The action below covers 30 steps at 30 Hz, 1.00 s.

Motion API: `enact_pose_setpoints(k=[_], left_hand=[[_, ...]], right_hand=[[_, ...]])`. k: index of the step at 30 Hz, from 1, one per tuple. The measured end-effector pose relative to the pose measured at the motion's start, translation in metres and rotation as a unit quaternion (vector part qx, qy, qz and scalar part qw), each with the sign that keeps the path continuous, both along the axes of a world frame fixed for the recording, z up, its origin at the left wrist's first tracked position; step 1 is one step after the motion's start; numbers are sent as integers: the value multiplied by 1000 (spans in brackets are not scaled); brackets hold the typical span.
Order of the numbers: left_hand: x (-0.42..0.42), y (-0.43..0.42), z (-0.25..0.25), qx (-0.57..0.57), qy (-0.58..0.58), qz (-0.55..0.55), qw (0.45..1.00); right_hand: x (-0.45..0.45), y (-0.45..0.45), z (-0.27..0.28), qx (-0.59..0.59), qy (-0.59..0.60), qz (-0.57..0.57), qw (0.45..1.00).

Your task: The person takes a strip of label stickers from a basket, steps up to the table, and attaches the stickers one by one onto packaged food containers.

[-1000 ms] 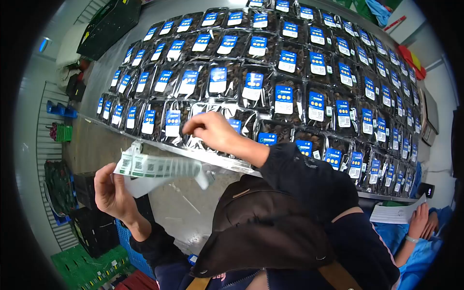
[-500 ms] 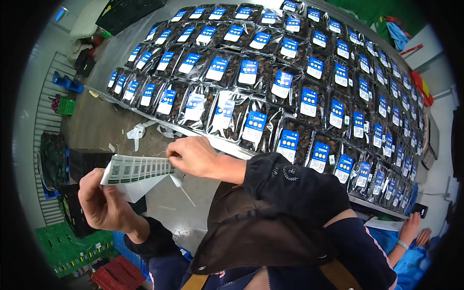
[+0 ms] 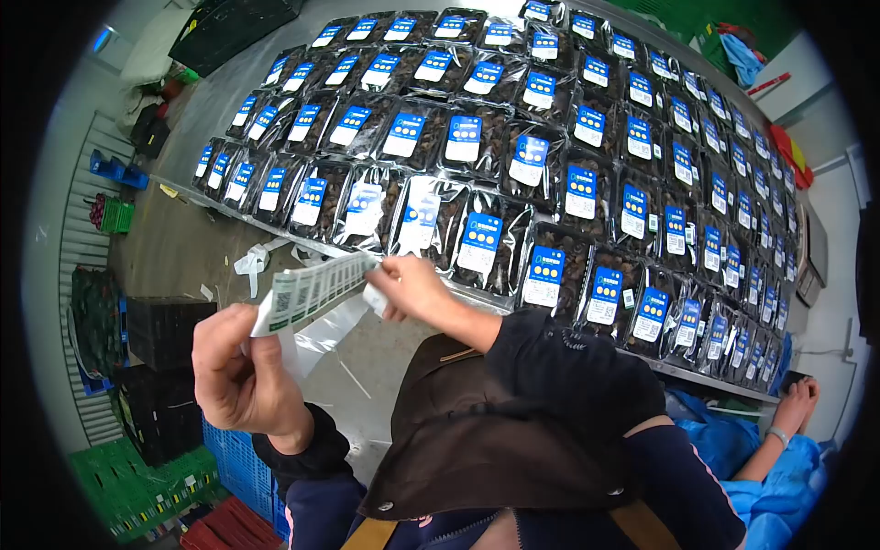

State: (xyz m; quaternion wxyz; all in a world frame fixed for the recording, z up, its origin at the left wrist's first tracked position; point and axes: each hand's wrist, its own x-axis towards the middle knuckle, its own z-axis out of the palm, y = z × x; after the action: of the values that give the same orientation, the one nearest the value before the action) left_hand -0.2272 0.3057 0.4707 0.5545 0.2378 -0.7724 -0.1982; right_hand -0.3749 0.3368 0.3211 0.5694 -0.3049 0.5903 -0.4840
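A strip of printed labels (image 3: 316, 289) with small square codes is stretched between my two hands, its white backing (image 3: 335, 335) hanging below. My left hand (image 3: 243, 380) pinches the strip's near end between thumb and fingers. At the other end, my right hand (image 3: 412, 286) has its fingers closed on the strip, close to the table edge; the fingertips are partly blurred. Just past my right hand lie rows of film-wrapped black trays (image 3: 481, 243) with dark brown contents and blue-and-white labels. Some of these trays also carry a small white code sticker.
The trays cover much of a metal table (image 3: 206, 119). Scraps of white backing (image 3: 257, 258) lie by its left edge. Green crates (image 3: 137, 486), a blue crate (image 3: 243, 463) and a red crate (image 3: 229, 527) stand lower left. A co-worker's hands (image 3: 797, 408) show at lower right.
Both my hands have moved right, with the left one also lower. The label strip has shifted right with them and tilts up more. The co-worker's hands have come closer together.
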Motion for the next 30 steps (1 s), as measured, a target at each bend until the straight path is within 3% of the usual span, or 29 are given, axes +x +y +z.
enact_pose_setpoints(k=[5, 8, 11, 12, 13, 14, 15, 17, 19, 20, 21, 23, 24, 25, 27, 30], left_hand=[[17, -19, -23, 30, 5, -8, 1000], [58, -62, -58, 108, -67, 70, 989], [101, -107, -99, 147, -7, 89, 985], [104, -112, -98, 129, 2, 120, 984], [106, -117, -96, 121, 30, 134, 983], [106, -119, -93, 98, 47, 140, 984], [103, -120, -83, 76, 63, 147, 984], [94, -119, -62, 29, 86, 118, 989], [82, -116, -41, 1, 120, 101, 988], [72, -113, -31, -13, 136, 65, 988], [62, -107, -29, -20, 142, 64, 988], [38, -96, -21, -6, 77, 6, 997], [24, -89, -26, 23, 58, -48, 997], [10, -81, -34, 66, 40, -64, 995], [-26, -62, -39, 112, 0, -91, 989], [-73, -49, -48, 167, -3, -143, 976]], right_hand=[[-42, -12, -7, -44, -43, -26, 998], [-55, 3, 37, -105, -6, 204, 973], [-44, 17, 49, -220, 42, 415, 882], [-43, 17, 46, -225, 59, 426, 874], [-43, 16, 41, -223, 60, 425, 875], [-44, 12, 36, -214, 260, 393, 856], [-44, 8, 30, -197, 449, 346, 800], [-39, 2, 12, -215, 467, 332, 791], [-27, 0, 11, -361, 239, 140, 890], [-26, 4, 20, -222, 190, 221, 930], [-25, 6, 12, -243, 168, 283, 912], [-25, 20, 3, -253, 368, 279, 850], [-36, 18, 19, -288, 333, 252, 862], [-50, 20, 53, -217, 232, 238, 918], [-74, 21, 77, -228, -44, 86, 969], [-101, 35, 103, -226, 38, -11, 973]])
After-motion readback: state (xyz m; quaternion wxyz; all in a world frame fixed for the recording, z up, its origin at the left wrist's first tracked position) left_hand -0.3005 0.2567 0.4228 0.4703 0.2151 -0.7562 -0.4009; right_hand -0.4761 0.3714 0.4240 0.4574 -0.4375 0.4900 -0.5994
